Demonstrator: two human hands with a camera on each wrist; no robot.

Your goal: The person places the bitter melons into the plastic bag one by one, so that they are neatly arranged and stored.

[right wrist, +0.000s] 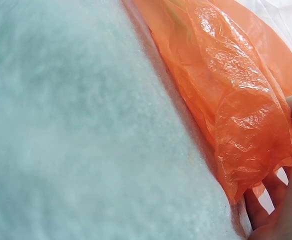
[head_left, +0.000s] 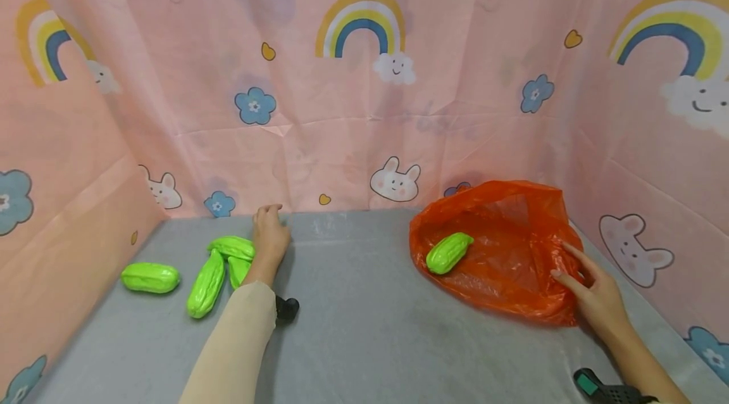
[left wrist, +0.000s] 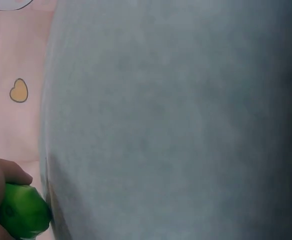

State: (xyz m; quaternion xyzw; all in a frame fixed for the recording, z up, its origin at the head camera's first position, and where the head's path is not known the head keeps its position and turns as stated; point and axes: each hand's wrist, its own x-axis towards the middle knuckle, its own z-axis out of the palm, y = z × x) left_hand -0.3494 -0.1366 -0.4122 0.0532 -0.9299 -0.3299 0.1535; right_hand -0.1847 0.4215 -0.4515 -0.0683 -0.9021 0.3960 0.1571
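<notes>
My left hand [head_left: 270, 239] is above the table at left, near the back wall. In the left wrist view its fingers grip a shiny green gourd-shaped thing [left wrist: 23, 212], mostly hidden in the head view. My right hand [head_left: 600, 296] holds the right side of an orange-red plastic bag [head_left: 512, 265], its thumb and fingers on either side of the film in the right wrist view. The bag lies with its mouth spread open towards me, and one green gourd-shaped piece [head_left: 448, 253] is inside at its left.
More green pieces lie at left: one alone [head_left: 150, 278], one slanted [head_left: 206, 284], one across the top [head_left: 232, 246], and one partly behind the left forearm [head_left: 238, 270]. A grey cloth [head_left: 364, 328] covers the table. Pink printed curtains [head_left: 364, 106] enclose the back and sides.
</notes>
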